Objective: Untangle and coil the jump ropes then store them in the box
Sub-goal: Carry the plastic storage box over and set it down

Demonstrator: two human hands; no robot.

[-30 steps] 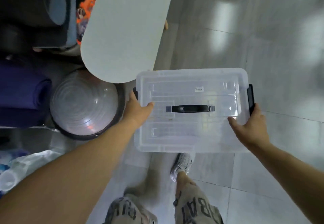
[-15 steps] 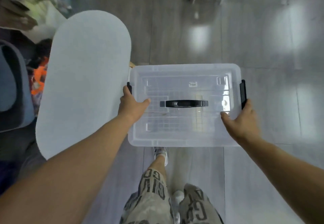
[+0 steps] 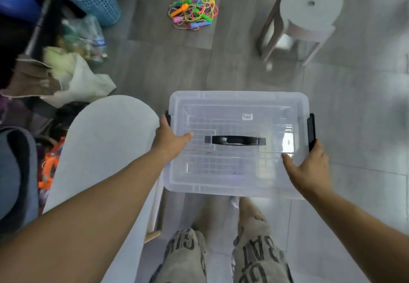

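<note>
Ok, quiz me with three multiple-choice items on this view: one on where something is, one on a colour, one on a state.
1. Where is the tangle of jump ropes?
A. inside the box
B. on the floor ahead, left of the stool
C. on the white table

2. What colour is the carry handle on the box lid?
A. black
B. orange
C. blue

3. What state is the clear box in?
A. lid off
B. upended
C. lid on, held at both ends

Answers: 1 B, the ropes lie on grey floor beyond the box. 2 A, it is a dark bar mid-lid. 3 C, the left hand and right hand grip its ends.
</note>
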